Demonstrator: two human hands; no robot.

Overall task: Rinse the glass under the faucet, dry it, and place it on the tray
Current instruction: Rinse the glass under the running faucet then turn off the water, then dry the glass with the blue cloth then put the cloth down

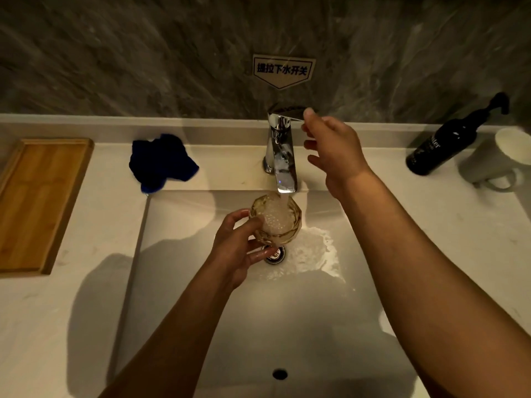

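Observation:
An amber faceted glass (277, 219) is held under the chrome faucet (281, 150), and water runs from the spout into it and spills into the sink (301, 311). My left hand (238, 248) grips the glass from its left side and below. My right hand (333, 150) is at the faucet's lever (286, 110), the thumb touching the lever's right end and the other fingers spread. A crumpled blue cloth (161, 162) lies on the counter left of the faucet. The wooden tray (37, 202) sits at the far left of the counter.
A dark pump bottle (448, 142) and a white mug (494, 162) stand on the counter at the right. The drain (274, 255) lies just under the glass. A sign (283, 70) is stuck on the dark stone wall behind the faucet.

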